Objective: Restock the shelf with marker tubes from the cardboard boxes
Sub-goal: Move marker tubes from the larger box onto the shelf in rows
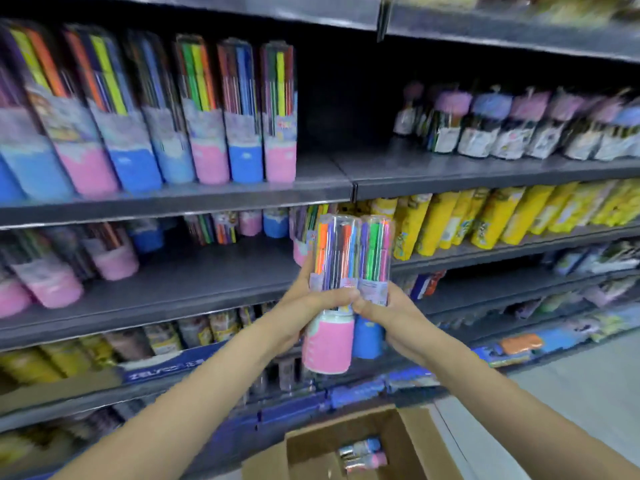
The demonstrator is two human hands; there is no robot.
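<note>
I hold two clear marker tubes upright in front of the shelves. My left hand grips the pink-based marker tube. My right hand grips the blue-based marker tube beside it. The two tubes touch side by side. An open cardboard box lies below my arms with two more marker tubes inside. A row of tall marker tubes stands on the upper dark shelf at the left, with bare shelf to its right.
Pink and blue tubes stand on the middle shelf at the left. Yellow packs fill the shelf to the right. Small fluffy-topped items line the upper right shelf. Grey floor shows at the lower right.
</note>
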